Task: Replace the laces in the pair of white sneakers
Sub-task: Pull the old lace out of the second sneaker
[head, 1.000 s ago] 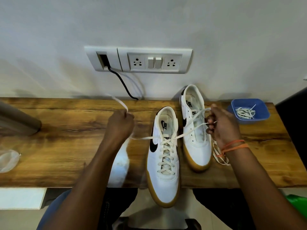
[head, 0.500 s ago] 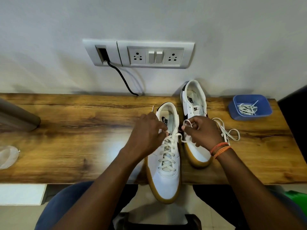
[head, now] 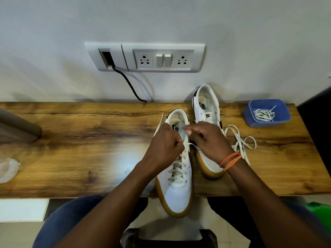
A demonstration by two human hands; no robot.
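both hands have moved inward from a wide spread to meet over the near sneaker [head: 176, 178]. the left hand [head: 165, 143] now grips the lace [head: 188, 144] at the top eyelets. the right hand [head: 208, 138] has crossed in beside it, forefinger extended. the lace is no longer stretched taut sideways.

Head camera looks steeply down, close over table [head: 71, 140].

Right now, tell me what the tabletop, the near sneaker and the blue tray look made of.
Tabletop: wood or wood-look laminate, semi-gloss; grain, knots and a bright glare patch show.
Near sneaker: smooth white leather or a synthetic, matte; its tan sole looks like gum rubber.
Blue tray: likely moulded plastic, with uniform colour and rounded corners.
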